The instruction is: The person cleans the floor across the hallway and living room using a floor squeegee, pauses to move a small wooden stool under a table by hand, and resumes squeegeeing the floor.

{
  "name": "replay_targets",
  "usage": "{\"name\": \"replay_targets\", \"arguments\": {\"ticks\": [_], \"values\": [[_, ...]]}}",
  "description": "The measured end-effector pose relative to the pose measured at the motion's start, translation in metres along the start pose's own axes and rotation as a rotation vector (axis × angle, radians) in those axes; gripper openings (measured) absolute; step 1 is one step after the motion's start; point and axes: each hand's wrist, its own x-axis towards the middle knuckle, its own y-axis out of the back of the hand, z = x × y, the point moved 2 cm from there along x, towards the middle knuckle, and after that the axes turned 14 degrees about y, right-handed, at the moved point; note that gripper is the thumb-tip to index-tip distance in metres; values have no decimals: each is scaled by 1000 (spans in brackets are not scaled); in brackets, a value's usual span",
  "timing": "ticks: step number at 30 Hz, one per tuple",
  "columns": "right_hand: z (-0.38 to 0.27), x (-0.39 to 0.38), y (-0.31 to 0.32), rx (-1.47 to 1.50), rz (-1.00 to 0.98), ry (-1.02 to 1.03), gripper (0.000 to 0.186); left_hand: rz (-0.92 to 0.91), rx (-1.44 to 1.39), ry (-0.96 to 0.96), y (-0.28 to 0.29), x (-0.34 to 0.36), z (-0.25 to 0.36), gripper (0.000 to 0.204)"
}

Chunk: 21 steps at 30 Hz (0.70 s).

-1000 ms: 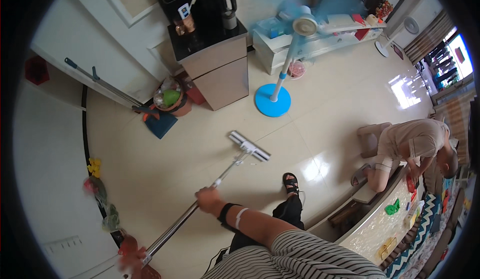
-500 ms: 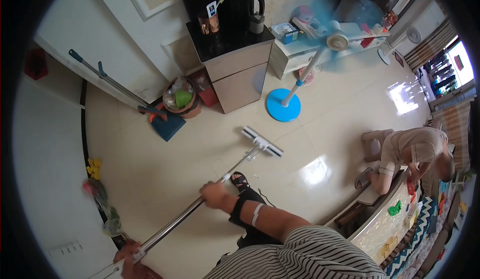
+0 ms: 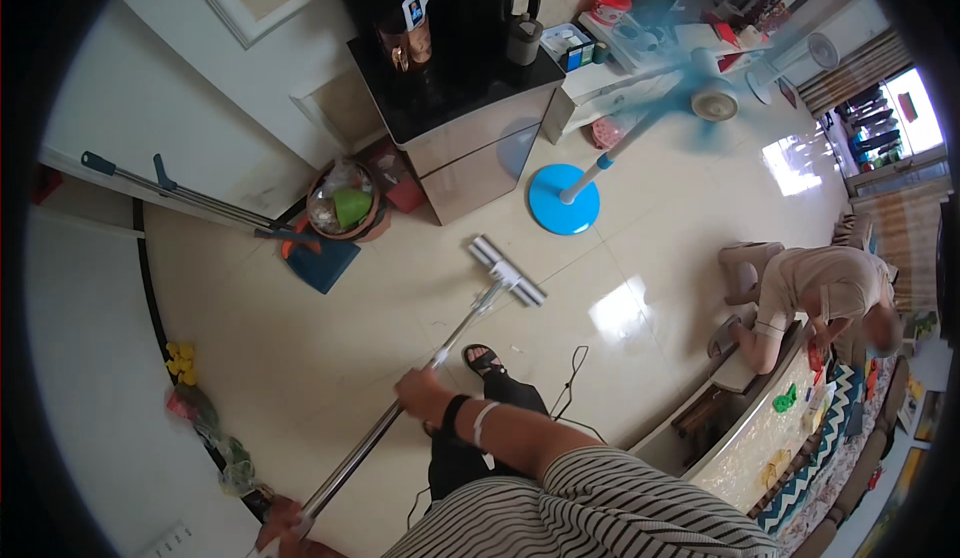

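Both of my hands hold the long silver pole of a mop (image 3: 350, 463), which slants from the lower left toward the middle of the floor. My right hand (image 3: 425, 398) is wrapped round the middle of the pole, with a black band and a pale bracelet on that wrist. Lower left, my left hand (image 3: 285, 523) grips near the pole's upper end, partly cut off by the picture's edge. The wide white mop head (image 3: 508, 270) with dark stripes rests on the glossy tiles. Close below it is my sandalled foot (image 3: 483, 360).
A fan with a blue base (image 3: 564, 199) stands beyond the mop head, near a cabinet (image 3: 480, 158). Left are a dustpan (image 3: 322, 263) and a full waste bin (image 3: 348, 208). A black cable (image 3: 568, 388) lies near my leg. Another person (image 3: 825, 288) leans over a table (image 3: 745, 458) at right.
The mop head has shifted slightly left and farther from me. Both hands keep hold of the pole. My view has tilted a little, and more cable shows beside my leg.
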Motion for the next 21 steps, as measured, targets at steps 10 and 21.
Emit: {"name": "replay_targets", "arguments": {"ticks": [10,21], "values": [[-1,37,15,-46,156,-190,13,-137,-55,-48,49,87,6,15],[-64,80,-42,-20,42,-231,20,-4,-260,406,153,67,-36,25]]}}
